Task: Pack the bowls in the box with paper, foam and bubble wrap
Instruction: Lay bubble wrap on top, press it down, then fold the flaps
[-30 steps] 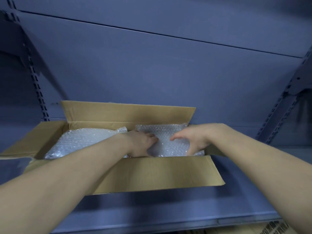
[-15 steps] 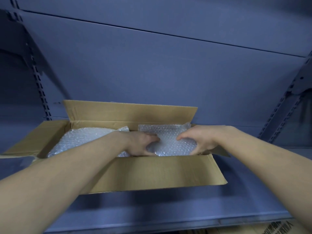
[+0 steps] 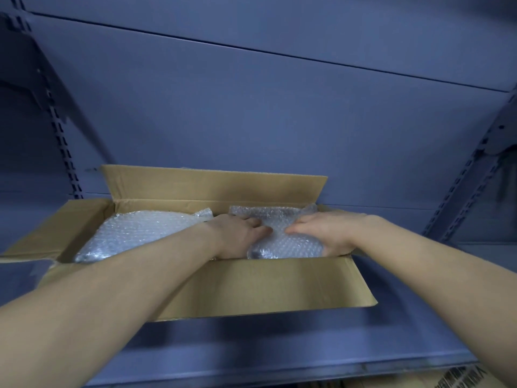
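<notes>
Open brown cardboard box: clear bubble-wrap bundle sitting on left, second bubble-wrap bundle on right, gripped by left hand and right hand, fingers curled over it.

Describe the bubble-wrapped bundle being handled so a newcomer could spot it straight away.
On the blue shelf stands an open cardboard box with two bubble-wrapped bundles side by side. The one meant is the right bundle, at the box's right end by the near wall. Unlike the left bundle, which no hand holds, it has the left hand and right hand holding it from either side.
</notes>
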### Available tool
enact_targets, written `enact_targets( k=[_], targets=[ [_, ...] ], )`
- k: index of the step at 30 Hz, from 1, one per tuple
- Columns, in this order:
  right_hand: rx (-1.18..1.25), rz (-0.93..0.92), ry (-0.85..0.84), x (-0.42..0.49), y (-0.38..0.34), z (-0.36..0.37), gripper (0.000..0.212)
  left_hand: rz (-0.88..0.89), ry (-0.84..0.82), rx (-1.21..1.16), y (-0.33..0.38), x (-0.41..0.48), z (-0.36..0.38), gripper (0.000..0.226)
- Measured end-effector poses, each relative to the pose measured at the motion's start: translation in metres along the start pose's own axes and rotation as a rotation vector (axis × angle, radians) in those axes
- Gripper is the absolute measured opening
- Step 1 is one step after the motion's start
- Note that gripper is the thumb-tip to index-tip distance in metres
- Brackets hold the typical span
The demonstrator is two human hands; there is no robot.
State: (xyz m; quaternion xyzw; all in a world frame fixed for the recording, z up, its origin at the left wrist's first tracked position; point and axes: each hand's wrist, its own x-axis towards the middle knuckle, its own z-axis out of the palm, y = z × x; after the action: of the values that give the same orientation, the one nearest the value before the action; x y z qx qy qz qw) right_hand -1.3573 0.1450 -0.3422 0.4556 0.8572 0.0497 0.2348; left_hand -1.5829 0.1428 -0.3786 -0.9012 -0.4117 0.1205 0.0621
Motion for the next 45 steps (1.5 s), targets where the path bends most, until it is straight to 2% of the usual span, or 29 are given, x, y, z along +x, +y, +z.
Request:
enact_targets(
  k=[8, 11, 17, 21, 25, 30, 34, 36, 38, 42, 45],
  targets=[
    [0.131, 0.029, -0.046, -0.008, -0.003, -0.018, 0.088, -0.006, 0.044, 0.096, 0.002, -0.001, 0.005, 0.062],
    [0.201, 0.039, -0.024, -0.013, -0.001, -0.025, 0.091, 0.005, 0.026, 0.047, 0.000, 0.000, 0.007, 0.065],
    [-0.036, 0.048, -0.057, -0.001, -0.013, -0.005, 0.088, 0.030, -0.031, -0.145, -0.013, -0.010, 0.005, 0.081],
    [-0.125, 0.064, -0.048, 0.000, -0.019, -0.004, 0.100, 0.024, -0.052, -0.093, -0.021, -0.015, 0.006, 0.076],
    [-0.062, 0.095, -0.106, -0.001, -0.015, -0.006, 0.093, 0.014, -0.076, -0.050, -0.015, -0.013, 0.001, 0.074],
    [-0.080, 0.105, -0.070, -0.004, -0.002, -0.004, 0.089, -0.025, -0.089, -0.070, -0.021, -0.019, 0.003, 0.073],
    [-0.107, 0.126, -0.084, -0.001, -0.003, 0.006, 0.095, -0.050, -0.065, -0.004, -0.018, -0.015, 0.008, 0.072],
    [-0.068, 0.107, -0.060, -0.003, 0.001, 0.006, 0.090, -0.042, -0.041, -0.015, -0.020, -0.018, 0.008, 0.073],
    [-0.022, 0.080, -0.024, -0.008, 0.006, 0.007, 0.085, -0.031, -0.027, -0.062, -0.024, -0.022, 0.007, 0.078],
    [-0.022, 0.062, 0.008, -0.012, 0.012, 0.001, 0.091, -0.023, -0.064, -0.167, -0.032, -0.027, 0.002, 0.092],
    [-0.049, 0.051, 0.027, -0.012, 0.013, -0.002, 0.092, -0.014, -0.082, -0.133, -0.034, -0.028, 0.004, 0.081]
  ],
)
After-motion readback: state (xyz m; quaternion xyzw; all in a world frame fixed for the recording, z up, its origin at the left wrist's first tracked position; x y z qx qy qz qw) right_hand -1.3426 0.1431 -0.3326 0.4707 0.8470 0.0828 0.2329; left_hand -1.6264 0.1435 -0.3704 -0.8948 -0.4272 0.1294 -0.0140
